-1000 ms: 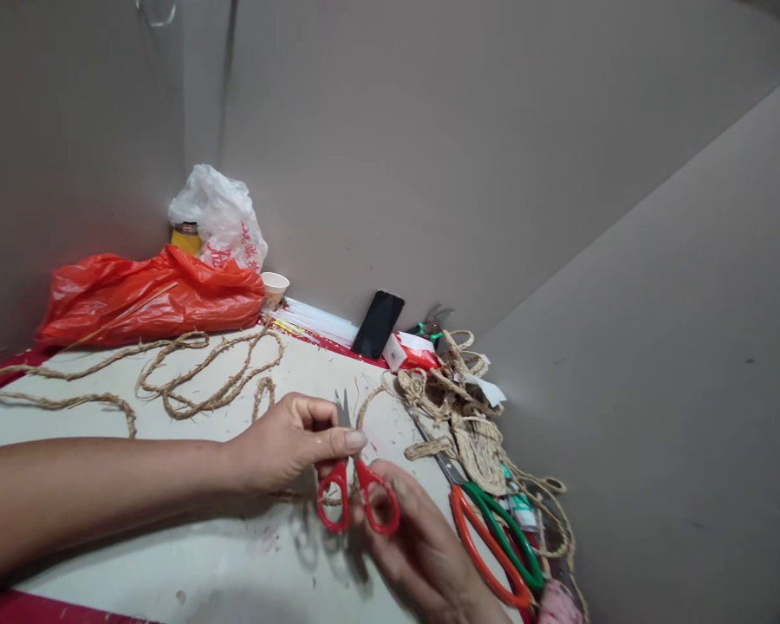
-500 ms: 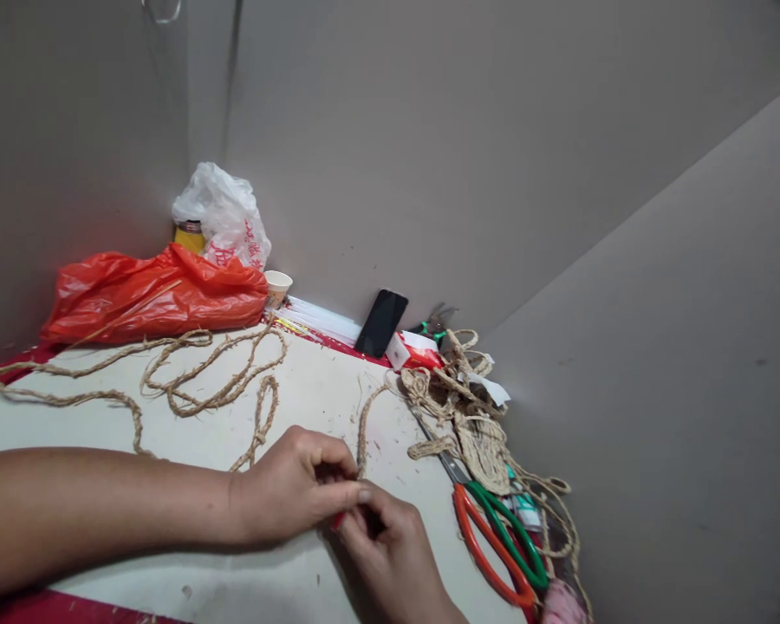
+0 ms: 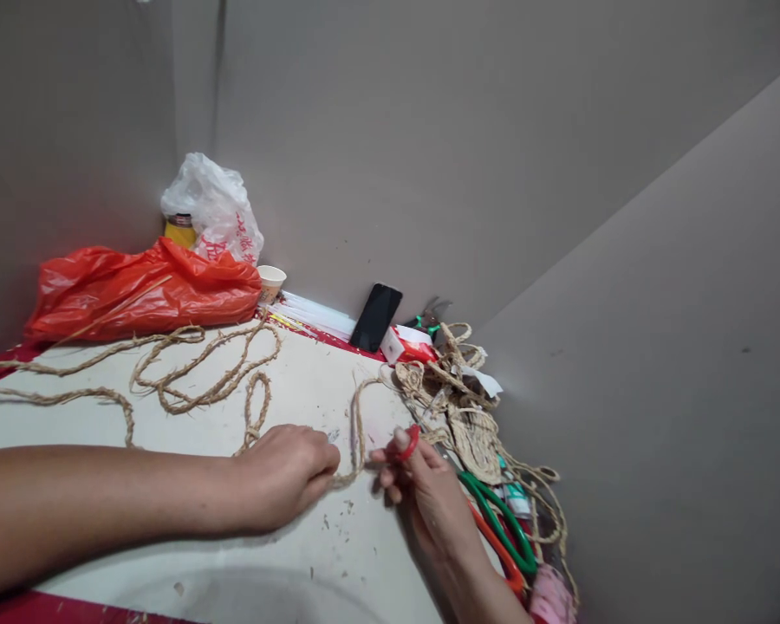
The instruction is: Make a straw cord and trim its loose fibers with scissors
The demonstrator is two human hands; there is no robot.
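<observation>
A plain grey back wall [image 3: 364,156] meets the left wall [image 3: 71,130] in a vertical corner, with a dark upright streak [image 3: 218,87] beside it. A slanting line parts it from the right wall [image 3: 676,364], faintly marked. Dim, soft light falls on the white tabletop [image 3: 273,568], with red edging [image 3: 84,608] showing front and back.

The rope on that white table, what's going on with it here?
A person is working with bare hands. The closed left hand seems to grip the rope, which runs out past its fingers over the white tabletop. The right hand, apart from the left, holds red-handled scissors with the thumb at a loop; their blades can't be made out. Larger scissors with green and orange handles lie beside that hand, near a tangle of braided rope.
</observation>
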